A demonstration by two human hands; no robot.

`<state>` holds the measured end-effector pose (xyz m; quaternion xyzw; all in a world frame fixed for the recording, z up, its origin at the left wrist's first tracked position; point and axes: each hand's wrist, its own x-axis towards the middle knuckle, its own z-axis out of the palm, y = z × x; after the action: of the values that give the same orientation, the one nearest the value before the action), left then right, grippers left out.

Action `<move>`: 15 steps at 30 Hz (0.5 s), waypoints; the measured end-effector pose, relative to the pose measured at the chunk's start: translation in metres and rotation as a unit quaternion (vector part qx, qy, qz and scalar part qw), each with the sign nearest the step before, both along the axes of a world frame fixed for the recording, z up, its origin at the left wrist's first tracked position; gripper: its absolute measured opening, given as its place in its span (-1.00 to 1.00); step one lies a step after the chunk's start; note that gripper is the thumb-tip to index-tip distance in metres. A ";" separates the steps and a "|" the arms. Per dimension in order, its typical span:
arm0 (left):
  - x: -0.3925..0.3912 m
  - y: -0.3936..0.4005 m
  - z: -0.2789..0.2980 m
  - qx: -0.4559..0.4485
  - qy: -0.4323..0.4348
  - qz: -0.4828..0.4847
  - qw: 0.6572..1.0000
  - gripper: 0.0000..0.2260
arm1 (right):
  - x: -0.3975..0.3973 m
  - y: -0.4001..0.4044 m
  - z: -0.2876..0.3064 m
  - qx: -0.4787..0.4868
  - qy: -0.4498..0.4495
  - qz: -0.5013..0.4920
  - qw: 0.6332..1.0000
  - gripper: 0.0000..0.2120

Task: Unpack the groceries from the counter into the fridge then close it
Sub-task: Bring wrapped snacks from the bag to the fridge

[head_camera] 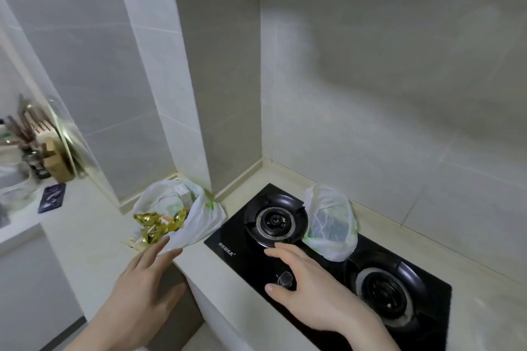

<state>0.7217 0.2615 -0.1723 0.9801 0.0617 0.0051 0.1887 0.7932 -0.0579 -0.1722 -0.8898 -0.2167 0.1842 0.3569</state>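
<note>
Left hand (142, 285): lower centre-left of the frame, fingers straight and spread, grip apart; fingertips reach the near edge of the left bag, holding nothing.
Right hand (310, 291): lower centre, over the front of the stove, fingers loosely spread, grip apart and empty; it hovers just above the knob (285, 279).
Left bag (199, 219): white plastic, open-mouthed, on the surface (94, 236) in the corner by the wall, just left of the stove; boxes show inside.
Gold packs (159, 225): shiny wrappers spilling from the left bag's mouth toward the lower left, lying on the surface.
Right bag (330, 222): white plastic with green print, standing on the stove between the two burners, something dark inside that cannot be made out.
Stove (236, 253): black glass, two burners, set into the surface at centre right.
Far left of the frame: a knife block (54, 157), utensils and a dark flat card (52, 198) on the surface.
</note>
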 end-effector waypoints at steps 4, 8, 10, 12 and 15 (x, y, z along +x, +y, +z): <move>0.010 0.025 -0.004 -0.001 0.013 0.052 0.999 -0.45 | 0.039 0.028 -0.002 0.002 -0.001 0.043 0.999 -0.41; 0.028 0.060 -0.007 -0.001 0.027 0.089 0.996 -0.46 | 0.068 0.058 -0.009 -0.003 0.000 0.072 0.997 -0.40; 0.043 0.079 -0.010 -0.001 0.032 0.095 0.995 -0.46 | 0.081 0.074 -0.015 -0.005 0.004 0.078 0.997 -0.40; 0.063 0.100 -0.015 0.003 0.042 0.095 0.995 -0.44 | 0.094 0.090 -0.023 -0.008 0.007 0.074 0.997 -0.40; 0.102 0.135 -0.028 -0.002 0.051 0.080 0.995 -0.45 | 0.115 0.121 -0.038 -0.010 0.017 0.056 0.998 -0.41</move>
<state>0.8237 0.3962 -0.2004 0.9707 0.1496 -0.0297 0.1858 0.9086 0.0634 -0.2104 -0.8766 -0.2580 0.2214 0.3406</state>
